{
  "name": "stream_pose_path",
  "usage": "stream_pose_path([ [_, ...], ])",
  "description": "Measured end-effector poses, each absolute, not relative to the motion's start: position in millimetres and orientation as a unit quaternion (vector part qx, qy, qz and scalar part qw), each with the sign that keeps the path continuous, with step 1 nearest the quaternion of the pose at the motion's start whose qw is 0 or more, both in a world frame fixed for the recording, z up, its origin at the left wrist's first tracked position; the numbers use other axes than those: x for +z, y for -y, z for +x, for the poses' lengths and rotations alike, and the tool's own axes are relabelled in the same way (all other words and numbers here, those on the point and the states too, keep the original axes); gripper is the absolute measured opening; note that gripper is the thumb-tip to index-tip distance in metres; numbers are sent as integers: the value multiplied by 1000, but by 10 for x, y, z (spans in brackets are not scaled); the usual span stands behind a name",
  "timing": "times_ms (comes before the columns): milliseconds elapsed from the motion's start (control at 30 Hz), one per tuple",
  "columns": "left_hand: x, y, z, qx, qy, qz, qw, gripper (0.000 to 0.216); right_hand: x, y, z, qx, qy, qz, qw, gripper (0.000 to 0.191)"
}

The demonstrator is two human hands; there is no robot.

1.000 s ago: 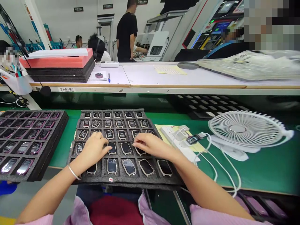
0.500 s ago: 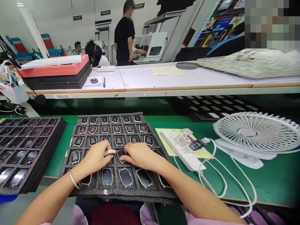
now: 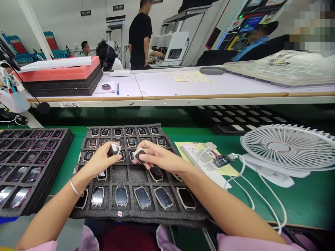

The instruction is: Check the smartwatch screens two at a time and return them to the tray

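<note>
A black foam tray [image 3: 141, 213] lies in front of me, its pockets filled with rows of smartwatch bodies. My left hand [image 3: 103, 158] grips one smartwatch [image 3: 114, 150] between thumb and fingers, its shiny dark face turned upward. Held in my right hand [image 3: 154, 157] is a second smartwatch [image 3: 140, 155], pale-rimmed with a dark face. Both watches are raised above the tray. Below them, two pockets in the second row from the front show bare foam. Along the front row, dark-screened watches [image 3: 121, 196] lie face up; farther rows show pale lettering on their screens.
On the left stands another foam tray [image 3: 34, 153] of purple-rimmed watches. To the right are a power strip [image 3: 206, 170] with white cables and a white fan [image 3: 278, 148]. A raised shelf [image 3: 157, 87] crosses behind, carrying foam sheets [image 3: 62, 73]. Several people are beyond it.
Both hands have risen from the second row, each lifting a smartwatch out of its pocket. The two pockets now show bare foam. The view has shifted slightly.
</note>
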State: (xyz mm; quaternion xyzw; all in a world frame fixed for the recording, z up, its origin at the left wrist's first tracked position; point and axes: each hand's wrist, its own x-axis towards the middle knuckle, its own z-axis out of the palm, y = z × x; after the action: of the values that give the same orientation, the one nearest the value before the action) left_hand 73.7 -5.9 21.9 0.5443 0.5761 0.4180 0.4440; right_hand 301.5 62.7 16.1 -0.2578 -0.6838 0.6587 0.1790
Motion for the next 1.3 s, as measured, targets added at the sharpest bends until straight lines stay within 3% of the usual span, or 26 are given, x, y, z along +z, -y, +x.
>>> stream_pose_path([
  [200,213,-51,897,445,-557,587,384,33,101,-644,2793,793,495,-217,282,48],
  [333,223,-48,923,447,-573,584,362,35,48,-620,2791,817,477,-180,270,54],
  [633,117,28,946,420,-615,604,285,33,-109,-610,2766,814,490,-173,259,47],
  [867,5,64,969,447,-616,572,305,42,-145,-618,2753,821,476,-160,273,54],
  [1300,-40,72,973,485,-609,542,316,35,-118,-591,2729,828,483,-146,246,65],
])
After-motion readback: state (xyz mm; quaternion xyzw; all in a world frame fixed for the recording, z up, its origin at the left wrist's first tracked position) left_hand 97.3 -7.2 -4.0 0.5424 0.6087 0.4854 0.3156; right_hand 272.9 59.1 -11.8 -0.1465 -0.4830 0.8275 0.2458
